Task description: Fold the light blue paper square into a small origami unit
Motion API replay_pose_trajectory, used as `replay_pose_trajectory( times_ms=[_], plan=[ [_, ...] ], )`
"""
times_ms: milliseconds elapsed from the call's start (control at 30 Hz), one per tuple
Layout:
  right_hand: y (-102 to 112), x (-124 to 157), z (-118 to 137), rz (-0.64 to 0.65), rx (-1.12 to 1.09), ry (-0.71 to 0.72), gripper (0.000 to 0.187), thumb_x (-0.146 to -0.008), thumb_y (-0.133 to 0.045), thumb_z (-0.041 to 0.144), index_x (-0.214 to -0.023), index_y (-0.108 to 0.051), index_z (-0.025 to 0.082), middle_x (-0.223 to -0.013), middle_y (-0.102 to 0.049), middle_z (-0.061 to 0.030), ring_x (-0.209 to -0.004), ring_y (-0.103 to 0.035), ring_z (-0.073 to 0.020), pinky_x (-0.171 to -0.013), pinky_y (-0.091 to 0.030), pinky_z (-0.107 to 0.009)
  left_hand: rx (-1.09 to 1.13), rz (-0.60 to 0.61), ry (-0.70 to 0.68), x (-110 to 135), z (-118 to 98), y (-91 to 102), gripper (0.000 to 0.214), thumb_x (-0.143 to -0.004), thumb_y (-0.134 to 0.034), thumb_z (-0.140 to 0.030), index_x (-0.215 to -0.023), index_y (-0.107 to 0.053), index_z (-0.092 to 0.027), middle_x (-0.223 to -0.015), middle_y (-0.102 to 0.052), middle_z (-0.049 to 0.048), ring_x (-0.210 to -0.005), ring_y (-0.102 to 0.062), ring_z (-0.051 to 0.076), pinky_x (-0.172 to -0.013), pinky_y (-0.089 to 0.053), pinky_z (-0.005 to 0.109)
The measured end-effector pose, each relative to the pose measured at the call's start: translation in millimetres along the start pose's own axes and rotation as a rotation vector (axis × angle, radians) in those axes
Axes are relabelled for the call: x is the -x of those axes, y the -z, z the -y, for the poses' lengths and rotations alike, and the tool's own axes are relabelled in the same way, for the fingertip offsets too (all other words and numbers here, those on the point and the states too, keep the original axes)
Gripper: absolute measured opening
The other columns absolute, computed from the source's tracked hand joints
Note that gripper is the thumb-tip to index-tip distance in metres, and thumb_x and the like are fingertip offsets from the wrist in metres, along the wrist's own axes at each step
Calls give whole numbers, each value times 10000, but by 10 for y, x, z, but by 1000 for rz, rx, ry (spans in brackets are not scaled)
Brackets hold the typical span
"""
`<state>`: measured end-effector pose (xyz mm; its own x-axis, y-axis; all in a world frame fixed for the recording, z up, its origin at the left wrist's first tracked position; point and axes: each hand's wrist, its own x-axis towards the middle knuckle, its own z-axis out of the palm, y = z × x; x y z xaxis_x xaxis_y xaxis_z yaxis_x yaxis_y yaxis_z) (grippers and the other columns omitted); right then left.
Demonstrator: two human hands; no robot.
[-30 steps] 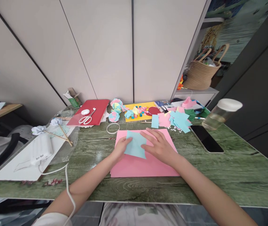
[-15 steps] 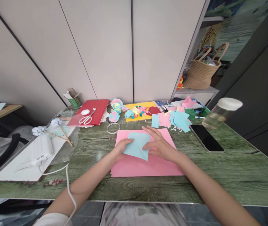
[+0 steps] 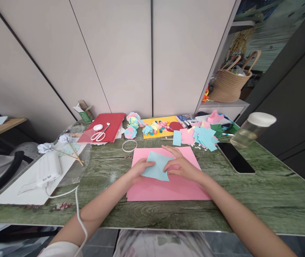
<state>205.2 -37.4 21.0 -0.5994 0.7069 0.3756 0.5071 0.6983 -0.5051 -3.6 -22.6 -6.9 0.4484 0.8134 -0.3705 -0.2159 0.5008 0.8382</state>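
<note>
A small light blue paper square [image 3: 157,165] lies on a large pink sheet [image 3: 165,185] in the middle of the green table [image 3: 262,192]. My left hand [image 3: 138,169] pinches the blue paper's left edge between thumb and fingers. My right hand [image 3: 180,165] holds its right side, thumb on top and fingers curled behind. Part of the paper is raised off the pink sheet and creased along a diagonal.
Behind the sheet lie a tape ring [image 3: 129,145], loose blue and pink paper squares [image 3: 203,136], folded paper flowers [image 3: 131,125], a yellow sheet with beads [image 3: 159,127], scissors [image 3: 98,135] on a red folder [image 3: 105,126]. A phone [image 3: 235,157] and jar [image 3: 251,130] sit right; a white power bank [image 3: 47,167] left.
My right hand has gone from lying flat on the blue paper to gripping its right edge. Both hands have lifted and begun bending the paper, which has turned slightly.
</note>
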Motion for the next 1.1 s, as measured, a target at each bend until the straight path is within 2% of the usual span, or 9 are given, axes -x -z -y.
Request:
replay_pose_trajectory(
  times_ms=[200,300,400,533,633,767,933,1100],
  plan=[
    [-54,-31,-33,-38,-216,-156,111,-720,-596,332,-749,-656,244,-1369,-282,21,-1241,-245,-229,-995,-254,-421,-67,96,-34,-14,33,32,414,-563,-713,-210,-946,-609,-93,-860,-656,108,-686,-604,172,-636,-439,259],
    [-103,-43,-48,-79,-282,-221,129,-723,-586,346,-702,-624,224,-1337,-335,4,-1228,-265,-211,-989,-251,-393,-128,158,-79,2,38,15,385,-593,-688,-216,-952,-614,-100,-891,-647,110,-746,-598,183,-689,-436,277],
    [-153,-51,-57,-104,-336,-275,145,-739,-561,345,-694,-602,214,-1271,-406,-22,-1170,-347,-192,-939,-306,-351,-193,205,-115,26,48,-17,324,-632,-642,-191,-946,-623,-113,-874,-647,95,-771,-592,184,-709,-432,280],
    [-198,-58,-78,-83,-344,-336,182,-737,-548,348,-652,-563,188,-960,-568,-43,-912,-511,-171,-769,-388,-297,-205,234,-96,47,72,-52,297,-624,-607,-141,-920,-630,-132,-863,-648,70,-795,-592,190,-738,-429,296],
    [-213,-60,-92,-57,-281,-383,216,-737,-533,367,-630,-538,180,-731,-567,-10,-728,-514,-153,-651,-378,-267,-213,274,-83,70,70,-88,292,-625,-596,-138,-915,-632,-134,-880,-646,72,-826,-587,196,-784,-417,318],
    [-224,-60,-105,-61,-242,-405,238,-740,-521,372,-602,-514,178,-656,-535,10,-666,-488,-140,-599,-351,-244,-190,309,-41,96,49,-123,329,-621,-588,-131,-949,-621,-142,-880,-642,73,-828,-582,202,-810,-407,344],
    [-221,-55,-132,-71,-228,-411,243,-734,-528,379,-598,-503,179,-641,-519,15,-660,-481,-139,-587,-337,-239,-116,254,-64,66,34,-95,292,-591,-551,-141,-869,-636,-108,-779,-627,67,-744,-562,175,-711,-422,285],
    [-219,-52,-114,-61,-158,-403,241,-732,-535,386,-602,-517,184,-629,-518,11,-648,-475,-140,-564,-327,-235,-225,72,-199,50,29,-86,258,-641,-601,-288,-829,-632,-113,-733,-599,44,-663,-530,138,-618,-407,243]
  ],
)
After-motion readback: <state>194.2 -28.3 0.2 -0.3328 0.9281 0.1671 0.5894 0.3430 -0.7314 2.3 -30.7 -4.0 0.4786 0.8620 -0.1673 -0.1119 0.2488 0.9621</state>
